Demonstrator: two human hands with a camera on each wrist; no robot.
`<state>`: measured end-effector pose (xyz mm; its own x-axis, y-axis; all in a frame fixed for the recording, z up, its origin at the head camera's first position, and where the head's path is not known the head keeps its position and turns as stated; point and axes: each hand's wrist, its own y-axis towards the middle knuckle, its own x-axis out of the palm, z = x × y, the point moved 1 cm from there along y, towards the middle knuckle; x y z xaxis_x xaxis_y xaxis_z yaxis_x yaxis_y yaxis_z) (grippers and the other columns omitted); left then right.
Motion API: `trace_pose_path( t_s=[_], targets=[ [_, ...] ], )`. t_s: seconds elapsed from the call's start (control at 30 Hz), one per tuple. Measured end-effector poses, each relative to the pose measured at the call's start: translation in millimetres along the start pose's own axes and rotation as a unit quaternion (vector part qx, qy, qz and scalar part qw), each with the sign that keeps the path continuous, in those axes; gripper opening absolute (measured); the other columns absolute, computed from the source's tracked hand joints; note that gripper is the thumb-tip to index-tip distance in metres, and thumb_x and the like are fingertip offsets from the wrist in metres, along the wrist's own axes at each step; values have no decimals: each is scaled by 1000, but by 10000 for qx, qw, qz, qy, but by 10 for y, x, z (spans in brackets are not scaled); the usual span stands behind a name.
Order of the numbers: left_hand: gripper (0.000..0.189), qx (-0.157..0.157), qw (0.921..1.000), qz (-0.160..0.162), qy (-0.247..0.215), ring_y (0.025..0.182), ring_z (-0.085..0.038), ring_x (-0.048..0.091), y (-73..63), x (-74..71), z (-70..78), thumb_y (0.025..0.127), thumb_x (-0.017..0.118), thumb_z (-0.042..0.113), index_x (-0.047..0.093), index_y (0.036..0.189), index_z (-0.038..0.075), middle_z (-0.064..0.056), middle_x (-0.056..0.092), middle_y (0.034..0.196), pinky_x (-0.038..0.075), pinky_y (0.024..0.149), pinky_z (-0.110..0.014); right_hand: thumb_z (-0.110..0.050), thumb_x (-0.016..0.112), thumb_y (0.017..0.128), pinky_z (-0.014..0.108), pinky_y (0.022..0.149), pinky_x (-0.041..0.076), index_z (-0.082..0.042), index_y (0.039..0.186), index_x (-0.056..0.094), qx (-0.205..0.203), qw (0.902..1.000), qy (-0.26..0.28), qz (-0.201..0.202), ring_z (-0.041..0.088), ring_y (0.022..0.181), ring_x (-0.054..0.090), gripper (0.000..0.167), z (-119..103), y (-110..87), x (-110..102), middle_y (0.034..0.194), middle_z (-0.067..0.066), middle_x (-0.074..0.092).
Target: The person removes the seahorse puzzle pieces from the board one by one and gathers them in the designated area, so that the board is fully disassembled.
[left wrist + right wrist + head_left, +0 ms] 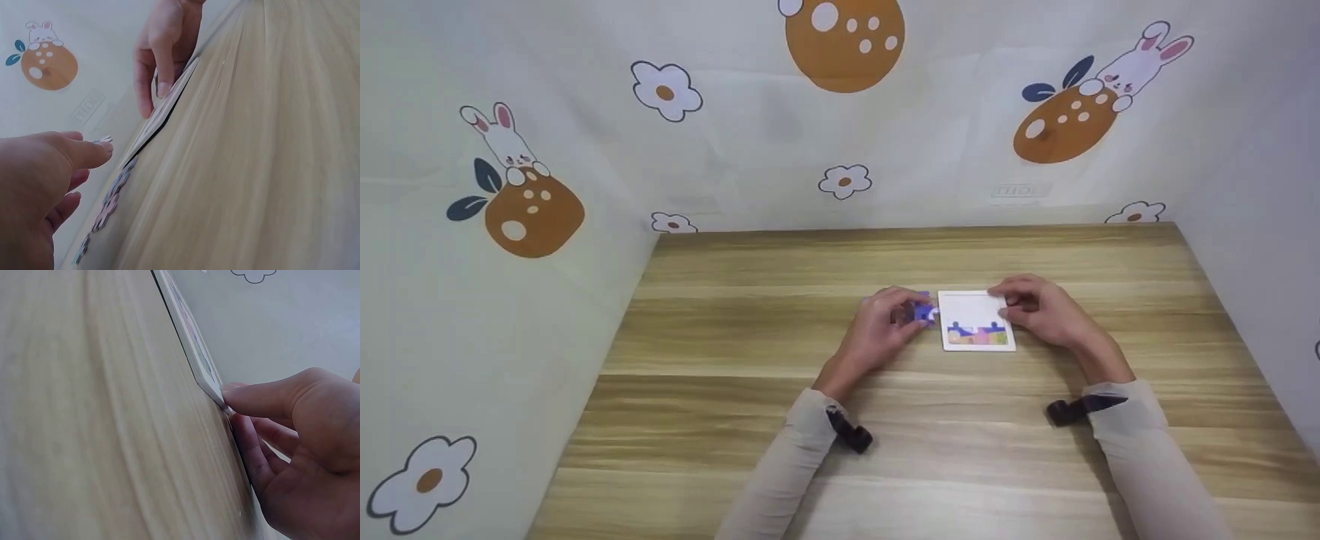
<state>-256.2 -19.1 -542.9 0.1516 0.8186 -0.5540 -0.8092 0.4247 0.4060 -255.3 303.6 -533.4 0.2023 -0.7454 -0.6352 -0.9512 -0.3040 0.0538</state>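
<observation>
A white square puzzle tray [969, 307] lies on the wooden table, with a row of colourful joined pieces [979, 337] along its near edge and bare white beyond. Just left of it, my left hand [874, 322] pinches a small jigsaw piece [105, 139] between thumb and fingers, above the table. Several loose pieces [107, 208] lie under that hand, partly covered by it in the head view. At the tray's right side my right hand [1046, 311] grips the edge, its thumb [259, 399] on the rim and the other fingers curled close by.
The wood-grain table [780, 285] spreads out around the tray. Behind it and at the sides stand pale walls [750, 150] printed with rabbits, oranges and flowers. A dark wrist camera sits on each sleeve, the left one [851, 433] and the right one [1069, 411].
</observation>
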Motion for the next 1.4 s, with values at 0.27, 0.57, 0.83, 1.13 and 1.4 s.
trace_pose_path(
  t_s=[0.27,0.57,0.83,1.13,1.4],
  targets=[
    [35,-267,9994,105,208,111,-21,73,-127,-232,-121,88,90,14,79,122,14,-4,80,119,60,103,-37,-1,76,97,14,97,52,-2,135,73,-5,10000,53,-12,36,121,65,38,9,7,39,146,24,63],
    [34,-390,9986,122,331,116,-18,72,-264,-426,-225,89,89,14,78,120,15,-1,79,121,57,109,-37,-1,75,98,20,101,54,-4,136,74,45,10000,15,-38,35,122,65,38,10,15,24,148,21,63],
    [32,-615,9974,74,355,116,-17,71,-308,-533,-336,90,89,18,78,120,18,2,79,121,57,109,-39,-1,74,98,11,98,49,-6,137,73,205,9998,41,-43,34,123,64,40,31,16,34,150,20,61],
    [31,-781,9963,56,352,116,-20,71,-335,-611,-409,88,91,18,80,117,16,1,80,118,57,108,-41,-1,74,98,11,97,48,-6,137,73,218,9997,32,-87,35,125,65,39,36,0,15,151,21,60],
    [31,-414,9970,-329,569,112,-19,70,-327,-576,-441,89,91,27,83,117,16,2,82,116,55,104,-41,0,75,98,11,96,51,-2,135,74,85,9999,128,-9,34,121,65,37,14,4,-4,146,23,64]
  ],
)
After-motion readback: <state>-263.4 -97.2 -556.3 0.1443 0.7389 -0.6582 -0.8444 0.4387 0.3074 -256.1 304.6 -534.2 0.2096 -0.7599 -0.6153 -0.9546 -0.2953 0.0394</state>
